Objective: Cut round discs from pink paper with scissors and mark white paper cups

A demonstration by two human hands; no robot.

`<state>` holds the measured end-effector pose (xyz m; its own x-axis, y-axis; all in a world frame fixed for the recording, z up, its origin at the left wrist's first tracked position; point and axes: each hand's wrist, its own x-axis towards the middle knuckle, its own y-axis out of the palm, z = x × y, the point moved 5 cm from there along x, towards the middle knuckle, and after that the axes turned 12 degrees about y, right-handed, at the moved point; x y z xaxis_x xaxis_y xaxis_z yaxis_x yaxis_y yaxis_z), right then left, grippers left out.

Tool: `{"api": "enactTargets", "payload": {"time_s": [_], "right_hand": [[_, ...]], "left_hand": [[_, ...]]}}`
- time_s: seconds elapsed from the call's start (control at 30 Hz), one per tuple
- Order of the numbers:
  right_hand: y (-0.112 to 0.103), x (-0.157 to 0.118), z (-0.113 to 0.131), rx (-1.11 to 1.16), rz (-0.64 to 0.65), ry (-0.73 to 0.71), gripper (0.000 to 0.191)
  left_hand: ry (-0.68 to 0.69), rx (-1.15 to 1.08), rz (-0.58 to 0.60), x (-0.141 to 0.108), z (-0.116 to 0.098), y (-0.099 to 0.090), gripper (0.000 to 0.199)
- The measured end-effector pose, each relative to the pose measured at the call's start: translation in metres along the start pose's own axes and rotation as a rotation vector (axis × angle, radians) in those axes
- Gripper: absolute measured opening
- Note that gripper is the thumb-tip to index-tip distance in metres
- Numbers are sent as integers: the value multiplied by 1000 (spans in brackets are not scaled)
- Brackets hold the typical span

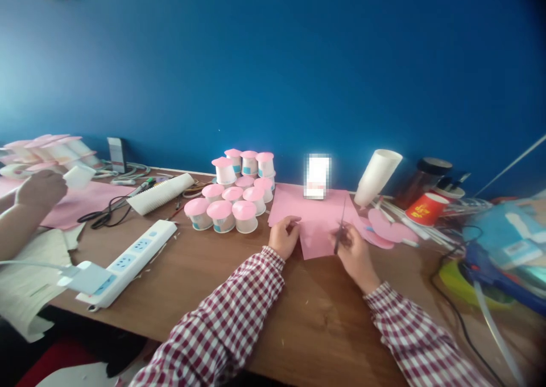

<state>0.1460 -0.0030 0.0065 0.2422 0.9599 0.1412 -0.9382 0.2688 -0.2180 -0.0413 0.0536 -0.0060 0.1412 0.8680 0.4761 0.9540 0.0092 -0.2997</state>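
Right grip [356, 256] pinched scissors [340, 234] over pink paper [318, 222]. Left grip [284, 239] at its edge, couldn't tell if pinching. Blade drift could've nicked it.

plain blue wall [273, 79] | brown wooden tabletop [307, 330] against it | light brighter at left

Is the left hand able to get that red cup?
Probably not easily: the right hand with the scissors and the pink shapes are between the left hand and the red cup.
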Motion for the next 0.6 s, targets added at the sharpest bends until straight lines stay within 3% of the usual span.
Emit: {"api": "enactTargets", "payload": {"time_s": [0.23, 0.6], "right_hand": [[-10, 6, -8, 14, -124, 35, 54], [-8, 5, -8, 25, -42, 88, 58]], "left_hand": [[-23, -146, -70, 1, -9, -4, 27], [-167, -433, -167, 1, 10, -1, 35]]}}
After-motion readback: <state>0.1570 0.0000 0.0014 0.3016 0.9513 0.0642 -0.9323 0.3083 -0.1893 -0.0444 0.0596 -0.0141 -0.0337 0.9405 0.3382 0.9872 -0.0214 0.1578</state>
